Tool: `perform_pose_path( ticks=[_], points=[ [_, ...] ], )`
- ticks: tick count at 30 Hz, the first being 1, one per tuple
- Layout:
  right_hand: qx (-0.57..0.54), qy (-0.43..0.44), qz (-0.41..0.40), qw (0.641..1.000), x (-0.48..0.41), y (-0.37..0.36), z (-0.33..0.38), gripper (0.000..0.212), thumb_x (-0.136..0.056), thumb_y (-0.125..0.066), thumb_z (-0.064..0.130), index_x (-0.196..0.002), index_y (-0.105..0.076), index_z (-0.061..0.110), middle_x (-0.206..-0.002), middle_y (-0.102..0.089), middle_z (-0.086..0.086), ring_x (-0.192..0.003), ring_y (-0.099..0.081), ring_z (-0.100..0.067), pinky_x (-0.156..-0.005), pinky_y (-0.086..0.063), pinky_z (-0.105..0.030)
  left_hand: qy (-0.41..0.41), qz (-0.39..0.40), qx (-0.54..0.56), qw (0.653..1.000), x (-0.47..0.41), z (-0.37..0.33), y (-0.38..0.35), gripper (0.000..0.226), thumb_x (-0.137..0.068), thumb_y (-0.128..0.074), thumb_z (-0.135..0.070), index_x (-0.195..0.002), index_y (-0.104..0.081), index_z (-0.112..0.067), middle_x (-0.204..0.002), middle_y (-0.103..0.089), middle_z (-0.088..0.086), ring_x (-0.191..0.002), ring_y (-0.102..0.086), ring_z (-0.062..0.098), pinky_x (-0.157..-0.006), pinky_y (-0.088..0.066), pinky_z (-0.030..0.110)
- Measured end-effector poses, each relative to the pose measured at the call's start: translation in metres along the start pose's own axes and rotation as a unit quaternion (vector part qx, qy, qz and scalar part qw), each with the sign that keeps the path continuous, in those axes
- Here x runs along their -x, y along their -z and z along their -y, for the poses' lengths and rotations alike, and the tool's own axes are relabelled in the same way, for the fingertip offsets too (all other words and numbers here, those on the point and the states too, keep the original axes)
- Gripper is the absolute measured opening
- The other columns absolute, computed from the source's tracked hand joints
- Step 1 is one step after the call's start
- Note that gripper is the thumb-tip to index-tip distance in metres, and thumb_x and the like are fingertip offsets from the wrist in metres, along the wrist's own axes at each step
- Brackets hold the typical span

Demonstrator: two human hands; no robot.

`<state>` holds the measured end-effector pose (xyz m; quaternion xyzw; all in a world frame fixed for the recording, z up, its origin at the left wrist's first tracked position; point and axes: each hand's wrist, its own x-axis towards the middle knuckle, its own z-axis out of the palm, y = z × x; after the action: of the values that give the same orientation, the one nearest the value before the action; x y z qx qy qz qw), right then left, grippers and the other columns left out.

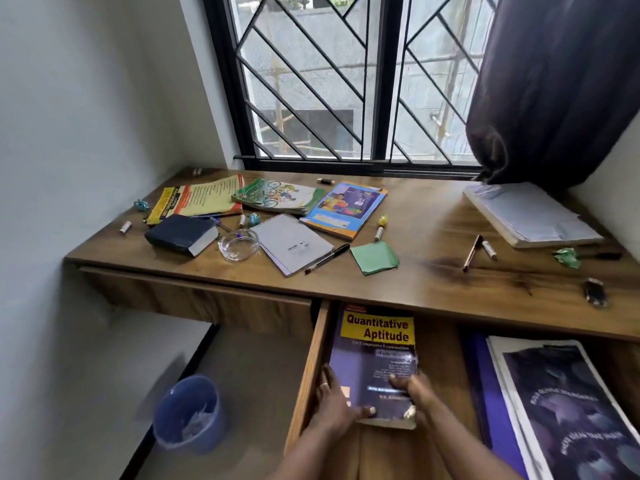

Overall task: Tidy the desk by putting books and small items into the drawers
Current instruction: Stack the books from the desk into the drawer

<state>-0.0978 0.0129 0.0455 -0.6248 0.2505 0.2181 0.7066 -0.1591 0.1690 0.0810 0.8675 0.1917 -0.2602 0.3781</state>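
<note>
Quantitative Aptitude book (pixel 377 348), purple with a yellow title panel, lies face up in the open drawer (pixel 311 368) under the desk (pixel 433 278), against the drawer's left wall, its top edge tucked beneath the desktop. Both forearms reach in from the bottom of the view and meet at the book's near end. The left hand (pixel 334 400) grips the lower left corner, fingers laid along the left edge with a ring on one of them, thumb pressed on the cover. The right hand (pixel 414 393) grips the lower right corner, thumb on the cover and fingers curled round the bottom edge.

To the right, a second open drawer holds a dark-covered book (pixel 561 410) lying on something purple. On the desk lie a thick navy book (pixel 180 233), a glass ashtray (pixel 239 244), a spiral notepad (pixel 292 242), a black pen (pixel 327 258) and a green paper square (pixel 374 258). A blue bin (pixel 188 414) stands on the floor to the left.
</note>
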Motion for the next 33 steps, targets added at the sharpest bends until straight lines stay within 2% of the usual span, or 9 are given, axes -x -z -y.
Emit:
perform_pose_path(
  ticks=[2, 5, 8, 12, 16, 23, 27, 29, 33],
  points=[
    [0.025, -0.003, -0.016, 1.000, -0.007, -0.004, 0.000, 0.019, -0.083, -0.055, -0.017, -0.085, -0.058, 0.002, -0.072, -0.062, -0.014, -0.063, -0.060, -0.028, -0.057, -0.053, -0.035, -0.009, -0.002, -0.006, 1.000, 0.002, 0.003, -0.002, 0.139, -0.065, -0.069, -0.067, -0.145, 0.028, -0.007, -0.156, 0.024, 0.012, -0.147, 0.013, 0.032, -0.120, -0.005, 0.041],
    [0.112, 0.022, -0.046, 0.992, -0.026, -0.004, -0.010, 0.021, -0.076, -0.067, -0.010, -0.084, -0.061, 0.008, -0.087, -0.068, -0.018, -0.081, -0.066, -0.035, -0.079, -0.054, -0.049, -0.028, -0.013, -0.062, 0.998, 0.004, 0.005, -0.006, 0.170, -0.020, -0.037, -0.100, -0.142, 0.031, -0.002, -0.154, 0.028, 0.015, -0.147, 0.015, 0.031, -0.120, -0.002, 0.036],
    [0.167, 0.034, -0.064, 0.983, -0.074, 0.012, -0.043, 0.022, -0.069, -0.076, 0.002, -0.081, -0.063, 0.014, -0.095, -0.072, -0.018, -0.086, -0.067, -0.033, -0.086, -0.053, -0.051, -0.036, -0.030, -0.100, 0.994, 0.000, 0.009, -0.010, 0.148, -0.059, -0.066, -0.075, -0.138, 0.033, 0.002, -0.154, 0.028, 0.018, -0.146, 0.017, 0.031, -0.120, -0.001, 0.033],
    [0.194, 0.032, -0.076, 0.978, -0.052, 0.008, -0.038, 0.035, -0.068, -0.078, 0.009, -0.098, -0.061, 0.012, -0.095, -0.071, -0.012, -0.086, -0.068, -0.031, -0.083, -0.055, -0.046, -0.031, -0.019, -0.100, 0.994, 0.008, 0.011, -0.011, 0.165, -0.034, -0.051, -0.095, -0.143, 0.027, 0.001, -0.153, 0.030, 0.012, -0.147, 0.015, 0.029, -0.120, -0.002, 0.034],
    [0.218, 0.026, -0.098, 0.971, -0.009, 0.000, -0.028, 0.037, -0.072, -0.077, 0.010, -0.104, -0.058, 0.012, -0.098, -0.069, -0.012, -0.090, -0.067, -0.031, -0.076, -0.051, -0.031, -0.019, -0.032, -0.107, 0.994, 0.016, 0.018, -0.019, 0.131, -0.074, -0.070, -0.055, -0.145, 0.026, -0.001, -0.155, 0.026, 0.014, -0.148, 0.011, 0.031, -0.120, -0.006, 0.037],
    [0.279, 0.013, -0.088, 0.956, -0.011, 0.017, -0.057, 0.045, -0.069, -0.078, 0.016, -0.108, -0.057, 0.010, -0.105, -0.070, -0.012, -0.092, -0.067, -0.028, -0.077, -0.051, -0.030, 0.016, -0.003, -0.128, 0.992, 0.041, 0.018, -0.021, 0.117, -0.083, -0.067, -0.043, -0.146, 0.023, -0.003, -0.157, 0.023, 0.011, -0.148, 0.008, 0.029, -0.120, -0.008, 0.036],
    [0.317, 0.029, -0.082, 0.944, 0.028, 0.016, -0.052, 0.020, -0.077, -0.069, 0.012, -0.095, -0.061, 0.016, -0.096, -0.071, -0.009, -0.087, -0.068, -0.025, -0.081, -0.055, -0.035, 0.025, -0.014, -0.133, 0.991, 0.060, 0.021, -0.025, 0.105, -0.088, -0.062, -0.035, -0.149, 0.018, -0.005, -0.159, 0.016, 0.010, -0.149, 0.002, 0.027, -0.121, -0.009, 0.037],
    [0.335, 0.049, -0.095, 0.936, 0.045, 0.014, -0.052, 0.018, -0.084, -0.058, 0.014, -0.102, -0.058, 0.015, -0.100, -0.069, -0.012, -0.092, -0.066, -0.028, -0.082, -0.053, -0.034, 0.028, -0.036, -0.150, 0.988, 0.071, 0.023, -0.022, 0.096, -0.092, -0.057, -0.035, -0.149, 0.013, -0.002, -0.160, 0.009, 0.013, -0.149, -0.001, 0.028, -0.122, -0.010, 0.037],
    [0.387, 0.056, -0.101, 0.915, 0.017, 0.022, -0.076, 0.044, -0.083, -0.047, 0.026, -0.126, -0.048, 0.017, -0.111, -0.064, -0.009, -0.100, -0.063, -0.028, -0.090, -0.052, -0.037, 0.008, -0.034, -0.162, 0.986, 0.098, 0.023, -0.015, 0.079, -0.095, -0.050, -0.035, -0.151, -0.006, -0.001, -0.158, -0.010, 0.016, -0.147, -0.013, 0.028, -0.121, -0.014, 0.034]
  ],
)
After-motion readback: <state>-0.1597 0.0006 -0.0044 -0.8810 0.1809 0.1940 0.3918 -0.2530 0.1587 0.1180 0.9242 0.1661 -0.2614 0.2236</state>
